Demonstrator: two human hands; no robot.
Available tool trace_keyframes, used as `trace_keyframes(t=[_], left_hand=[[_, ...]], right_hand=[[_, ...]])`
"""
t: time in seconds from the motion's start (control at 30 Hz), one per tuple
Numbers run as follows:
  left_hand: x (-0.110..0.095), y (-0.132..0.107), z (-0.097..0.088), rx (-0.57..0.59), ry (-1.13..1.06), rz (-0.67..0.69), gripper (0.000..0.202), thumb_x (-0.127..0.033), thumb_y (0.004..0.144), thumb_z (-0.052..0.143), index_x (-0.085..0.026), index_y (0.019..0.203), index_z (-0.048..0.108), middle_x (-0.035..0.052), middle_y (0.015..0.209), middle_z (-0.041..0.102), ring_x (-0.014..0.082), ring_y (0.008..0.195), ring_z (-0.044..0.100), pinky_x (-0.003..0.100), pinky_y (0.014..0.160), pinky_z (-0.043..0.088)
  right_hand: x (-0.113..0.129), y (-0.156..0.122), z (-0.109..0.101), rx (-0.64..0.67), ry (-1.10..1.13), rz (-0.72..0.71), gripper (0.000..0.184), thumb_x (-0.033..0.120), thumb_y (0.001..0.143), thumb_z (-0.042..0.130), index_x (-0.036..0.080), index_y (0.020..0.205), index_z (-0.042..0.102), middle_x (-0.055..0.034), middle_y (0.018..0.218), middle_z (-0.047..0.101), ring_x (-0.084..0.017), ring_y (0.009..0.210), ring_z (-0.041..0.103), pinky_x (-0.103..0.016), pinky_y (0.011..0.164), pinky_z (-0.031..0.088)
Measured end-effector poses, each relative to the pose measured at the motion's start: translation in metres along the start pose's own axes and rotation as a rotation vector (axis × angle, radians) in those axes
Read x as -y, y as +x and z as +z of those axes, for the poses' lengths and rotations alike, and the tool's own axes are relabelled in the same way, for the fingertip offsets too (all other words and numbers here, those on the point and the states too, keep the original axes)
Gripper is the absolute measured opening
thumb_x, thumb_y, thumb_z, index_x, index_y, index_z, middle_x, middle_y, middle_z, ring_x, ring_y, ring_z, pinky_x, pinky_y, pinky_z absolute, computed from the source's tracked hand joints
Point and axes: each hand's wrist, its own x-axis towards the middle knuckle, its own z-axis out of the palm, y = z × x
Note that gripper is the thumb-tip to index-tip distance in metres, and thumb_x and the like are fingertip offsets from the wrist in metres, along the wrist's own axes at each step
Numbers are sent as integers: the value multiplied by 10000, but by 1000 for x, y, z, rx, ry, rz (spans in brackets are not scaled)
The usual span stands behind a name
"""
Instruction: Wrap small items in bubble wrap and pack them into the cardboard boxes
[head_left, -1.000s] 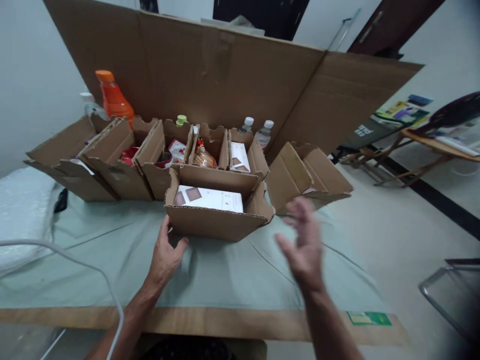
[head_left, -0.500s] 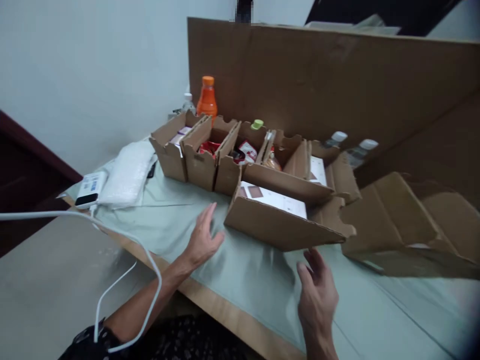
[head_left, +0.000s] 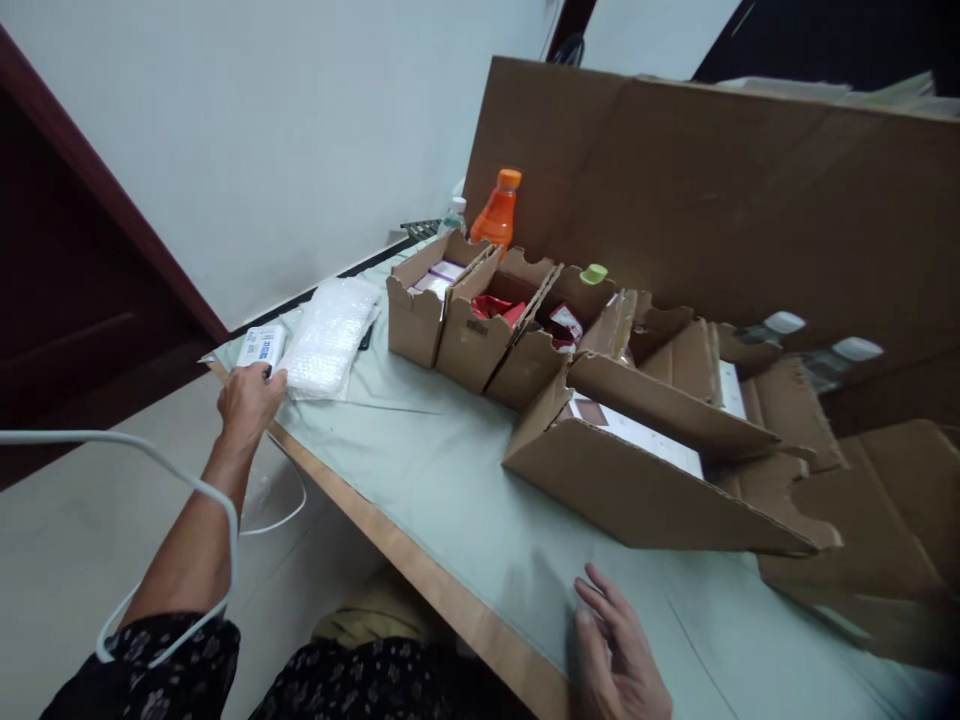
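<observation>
A white device (head_left: 261, 343), placed edge-side seemingly for easy reach, is touched by the left hand (head_left: 249, 402), grip unclear, the right hand (head_left: 624, 655) loosely spread.

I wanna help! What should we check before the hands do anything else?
1. Left hand is at the white pack with blue lettering: ok.
2. Left hand's grip is firm: cannot tell, the back of the hand hides it.
3. Right hand is free: ok, it holds nothing.
4. Front cardboard box is open at the top: ok, a white carton shows inside.
5. White cable is clear of the left sleeve: not ok, it crosses it in view.
</observation>
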Motion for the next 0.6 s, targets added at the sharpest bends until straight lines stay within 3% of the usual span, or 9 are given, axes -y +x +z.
trace_keyframes(t=[0.23,0.37,0.47,0.6], left_hand=[[3,11,4,55,-25,-52,204,-377,807,631,-208,884,716,148,1024,753,359,995,675,425,813,477],[-5,12,1,95,-103,-100,187,-399,736,709,-224,714,648,126,834,726,376,956,672,440,814,468],[-17,8,-6,124,-222,-109,222,-303,685,717,-227,557,552,81,658,631,395,970,657,482,870,457],[-42,-3,-13,120,-495,-87,187,-222,637,668,-214,539,509,49,693,598,376,1071,613,528,977,427]], right_hand=[[-6,-5,13,86,-110,-113,345,467,936,582,202,1067,760,-155,1352,679,-286,1058,740,-409,857,635],[-9,-8,12,98,-121,-140,321,439,946,582,204,1065,766,-155,1357,678,-313,1125,722,-487,969,604],[-10,-13,13,75,-126,-185,286,394,952,582,201,1027,780,-161,1323,697,-309,1150,717,-471,972,610],[-6,-18,16,29,-69,-176,286,378,958,565,200,968,789,-170,1292,712,-300,1106,736,-455,942,626]])
